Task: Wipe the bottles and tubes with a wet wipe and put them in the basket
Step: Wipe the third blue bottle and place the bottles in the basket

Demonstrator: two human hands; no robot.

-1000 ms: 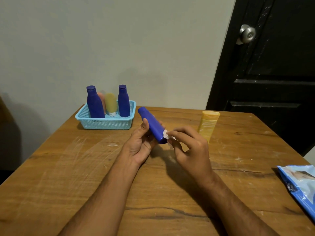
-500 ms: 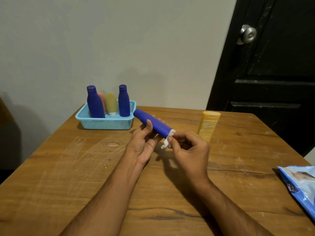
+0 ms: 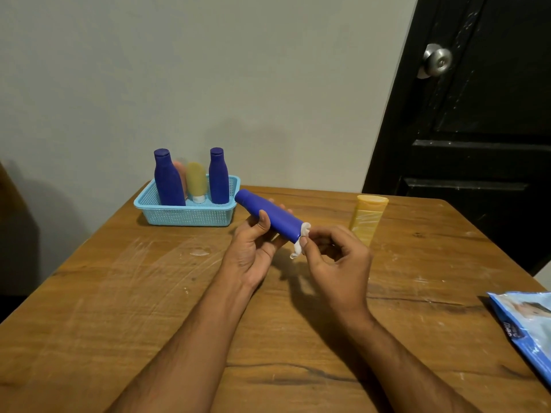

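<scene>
My left hand point(image 3: 253, 248) grips a dark blue bottle point(image 3: 269, 214) lying sideways above the table, cap end toward the basket. Against the bottle's near end my right hand point(image 3: 334, 257) pinches a small white wet wipe point(image 3: 301, 241). The light blue basket point(image 3: 186, 216) stands at the back left and holds two upright blue bottles point(image 3: 168, 181) point(image 3: 218, 177), a yellow tube point(image 3: 196, 182) and a pinkish tube point(image 3: 181, 174) partly hidden behind them. A yellow-orange tube point(image 3: 368, 219) lies on the table to the right of my hands.
The wooden table point(image 3: 119, 293) stands against a pale wall. A blue wet-wipe pack point(image 3: 527, 326) lies at the right edge. A black door point(image 3: 477, 114) with a metal knob is at the back right.
My left hand has turned the blue bottle flatter and raised it slightly. My right hand with the wipe has shifted from the bottle's side to its near end.
</scene>
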